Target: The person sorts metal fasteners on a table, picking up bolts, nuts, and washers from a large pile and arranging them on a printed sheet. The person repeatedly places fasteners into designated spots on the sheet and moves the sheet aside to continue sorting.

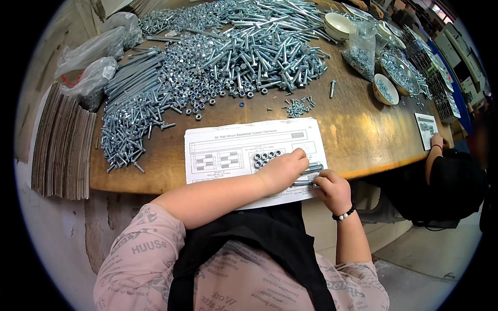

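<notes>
A stack of white printed sheets (228,142) with part drawings lies at the table's front edge. Several hex nuts (265,157) stand in two rows on the top sheet. My left hand (285,168) reaches across it with fingers bent together beside the nuts; what they hold, if anything, is hidden. At the sheet's right edge my right hand (333,191) is closed, thumb and fingers pinching a long bolt (303,183). Another silver bolt (315,168) lies between the two hands, partly covered by the left one.
Big heaps of bolts (259,59), nuts (192,67) and screws (122,129) cover the far and left table. Small screws (299,107) lie beyond the sheets. Cardboard (65,145) is stacked left. Bowls (385,89) and a bag of hardware (360,49) stand right, near another person's hand (437,140).
</notes>
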{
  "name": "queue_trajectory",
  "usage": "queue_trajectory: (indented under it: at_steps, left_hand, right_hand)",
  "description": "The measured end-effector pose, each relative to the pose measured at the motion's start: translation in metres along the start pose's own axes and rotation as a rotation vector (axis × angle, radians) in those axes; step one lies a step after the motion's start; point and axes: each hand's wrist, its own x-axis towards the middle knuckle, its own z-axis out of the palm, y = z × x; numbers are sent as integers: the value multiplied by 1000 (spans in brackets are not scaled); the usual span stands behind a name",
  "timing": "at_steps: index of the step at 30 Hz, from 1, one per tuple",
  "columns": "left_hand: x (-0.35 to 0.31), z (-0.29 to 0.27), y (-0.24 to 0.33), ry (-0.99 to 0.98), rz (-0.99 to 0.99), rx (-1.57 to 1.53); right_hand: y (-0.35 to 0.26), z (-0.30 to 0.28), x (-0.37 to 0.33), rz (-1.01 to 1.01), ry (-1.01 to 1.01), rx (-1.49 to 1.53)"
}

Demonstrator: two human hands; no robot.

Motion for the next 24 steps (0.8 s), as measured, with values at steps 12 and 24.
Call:
queue_trajectory:
  at_steps: [12,24]
  left_hand:
    - [-14,1,27,-36,-97,325]
    - [-8,11,34,-113,-193,304]
  right_hand:
    - [0,2,4,65,112,40]
    - [-13,26,8,528,272,1201]
